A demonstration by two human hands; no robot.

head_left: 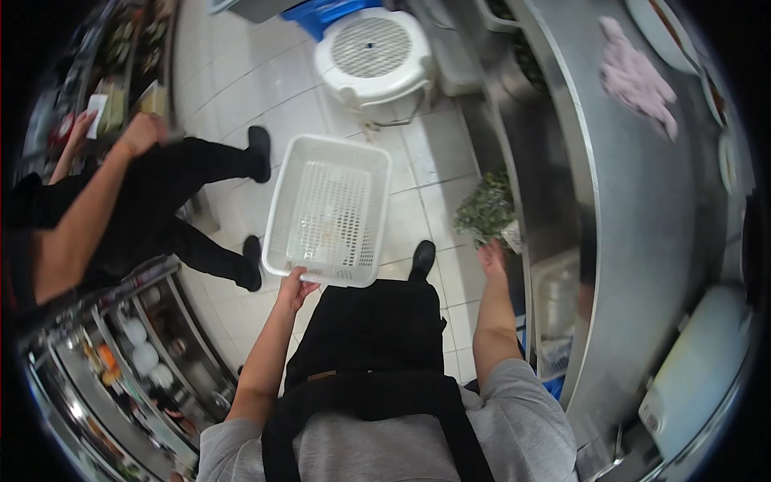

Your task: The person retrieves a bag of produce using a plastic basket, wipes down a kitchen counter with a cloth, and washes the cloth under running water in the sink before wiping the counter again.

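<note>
My left hand [298,287] grips the near rim of a white perforated plastic basket [277,229]. A few small specks show on its bottom, and it is held out in front of my black apron. On the right, my right hand [491,257] is at the lower end of a bunch of leafy green herbs [483,207], with its fingers partly hidden by the leaves. Something whitish [511,235] shows at the bunch's right side. The herbs are beside the edge of the under-counter shelf.
A steel counter [566,72] runs along my right, with a pink cloth [636,76] and a whitish board [697,369]. A white stool [373,52] stands ahead on the tiled floor. To my left is another person in black trousers [193,165], near shelves with bowls [144,353].
</note>
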